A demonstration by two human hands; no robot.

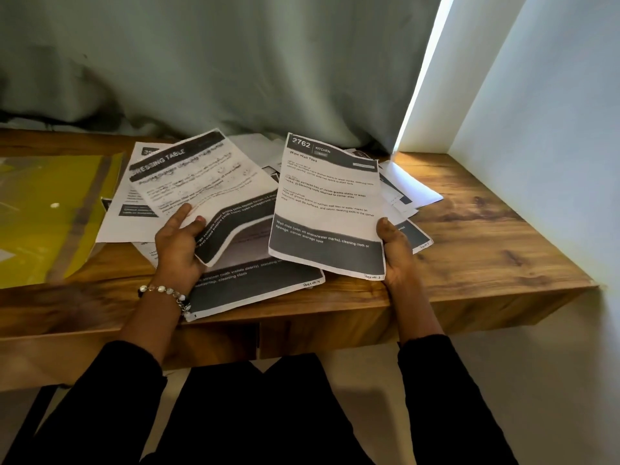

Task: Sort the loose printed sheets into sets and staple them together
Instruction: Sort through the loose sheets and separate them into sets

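Observation:
My left hand (177, 243) grips a curled sheet headed "DRESSING TABLE" (201, 182) by its lower edge, lifted above the desk. My right hand (396, 253) holds a sheet headed "2762 KITCHEN, Wipe Wall Tiles" (327, 203) by its lower right corner, tilted up toward me. Under both lies a loose pile of printed sheets (255, 283), several overlapping, one reaching past the desk's front edge. More sheets fan out at the back right (409, 193) and under the left sheet (117, 216). No stapler is in view.
The wooden desk (486, 236) ends at a white wall on the right. A yellow plastic folder (47, 216) lies at the left. A grey-green curtain (235, 62) hangs behind the desk. My dark-clothed legs are below the front edge.

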